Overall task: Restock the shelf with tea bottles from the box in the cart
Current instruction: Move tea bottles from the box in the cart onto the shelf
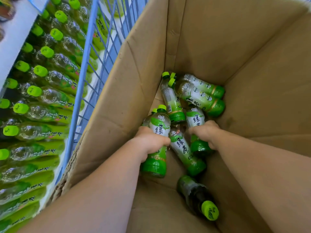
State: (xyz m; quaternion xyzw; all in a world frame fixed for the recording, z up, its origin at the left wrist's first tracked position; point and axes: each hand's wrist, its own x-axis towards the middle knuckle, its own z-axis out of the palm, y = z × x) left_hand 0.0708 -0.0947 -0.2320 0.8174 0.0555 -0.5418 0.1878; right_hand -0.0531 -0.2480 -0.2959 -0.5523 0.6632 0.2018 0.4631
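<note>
Both my arms reach down into a tall cardboard box [127, 91]. My left hand [149, 142] grips a green tea bottle [156, 163] around its middle, cap pointing away from me. My right hand [204, 132] grips a second tea bottle [196, 118] lying among the others. Between the two hands lies a third bottle [184, 152] on the box floor. Several more bottles [200, 95] are piled at the far corner. One bottle [196, 195] lies nearest me with its lime cap toward me.
The box stands inside a blue wire cart [84, 78]. To the left, beyond the cart's side, shelf rows [42, 91] hold many green-capped tea bottles. A white shelf edge [15, 39] runs along the upper left.
</note>
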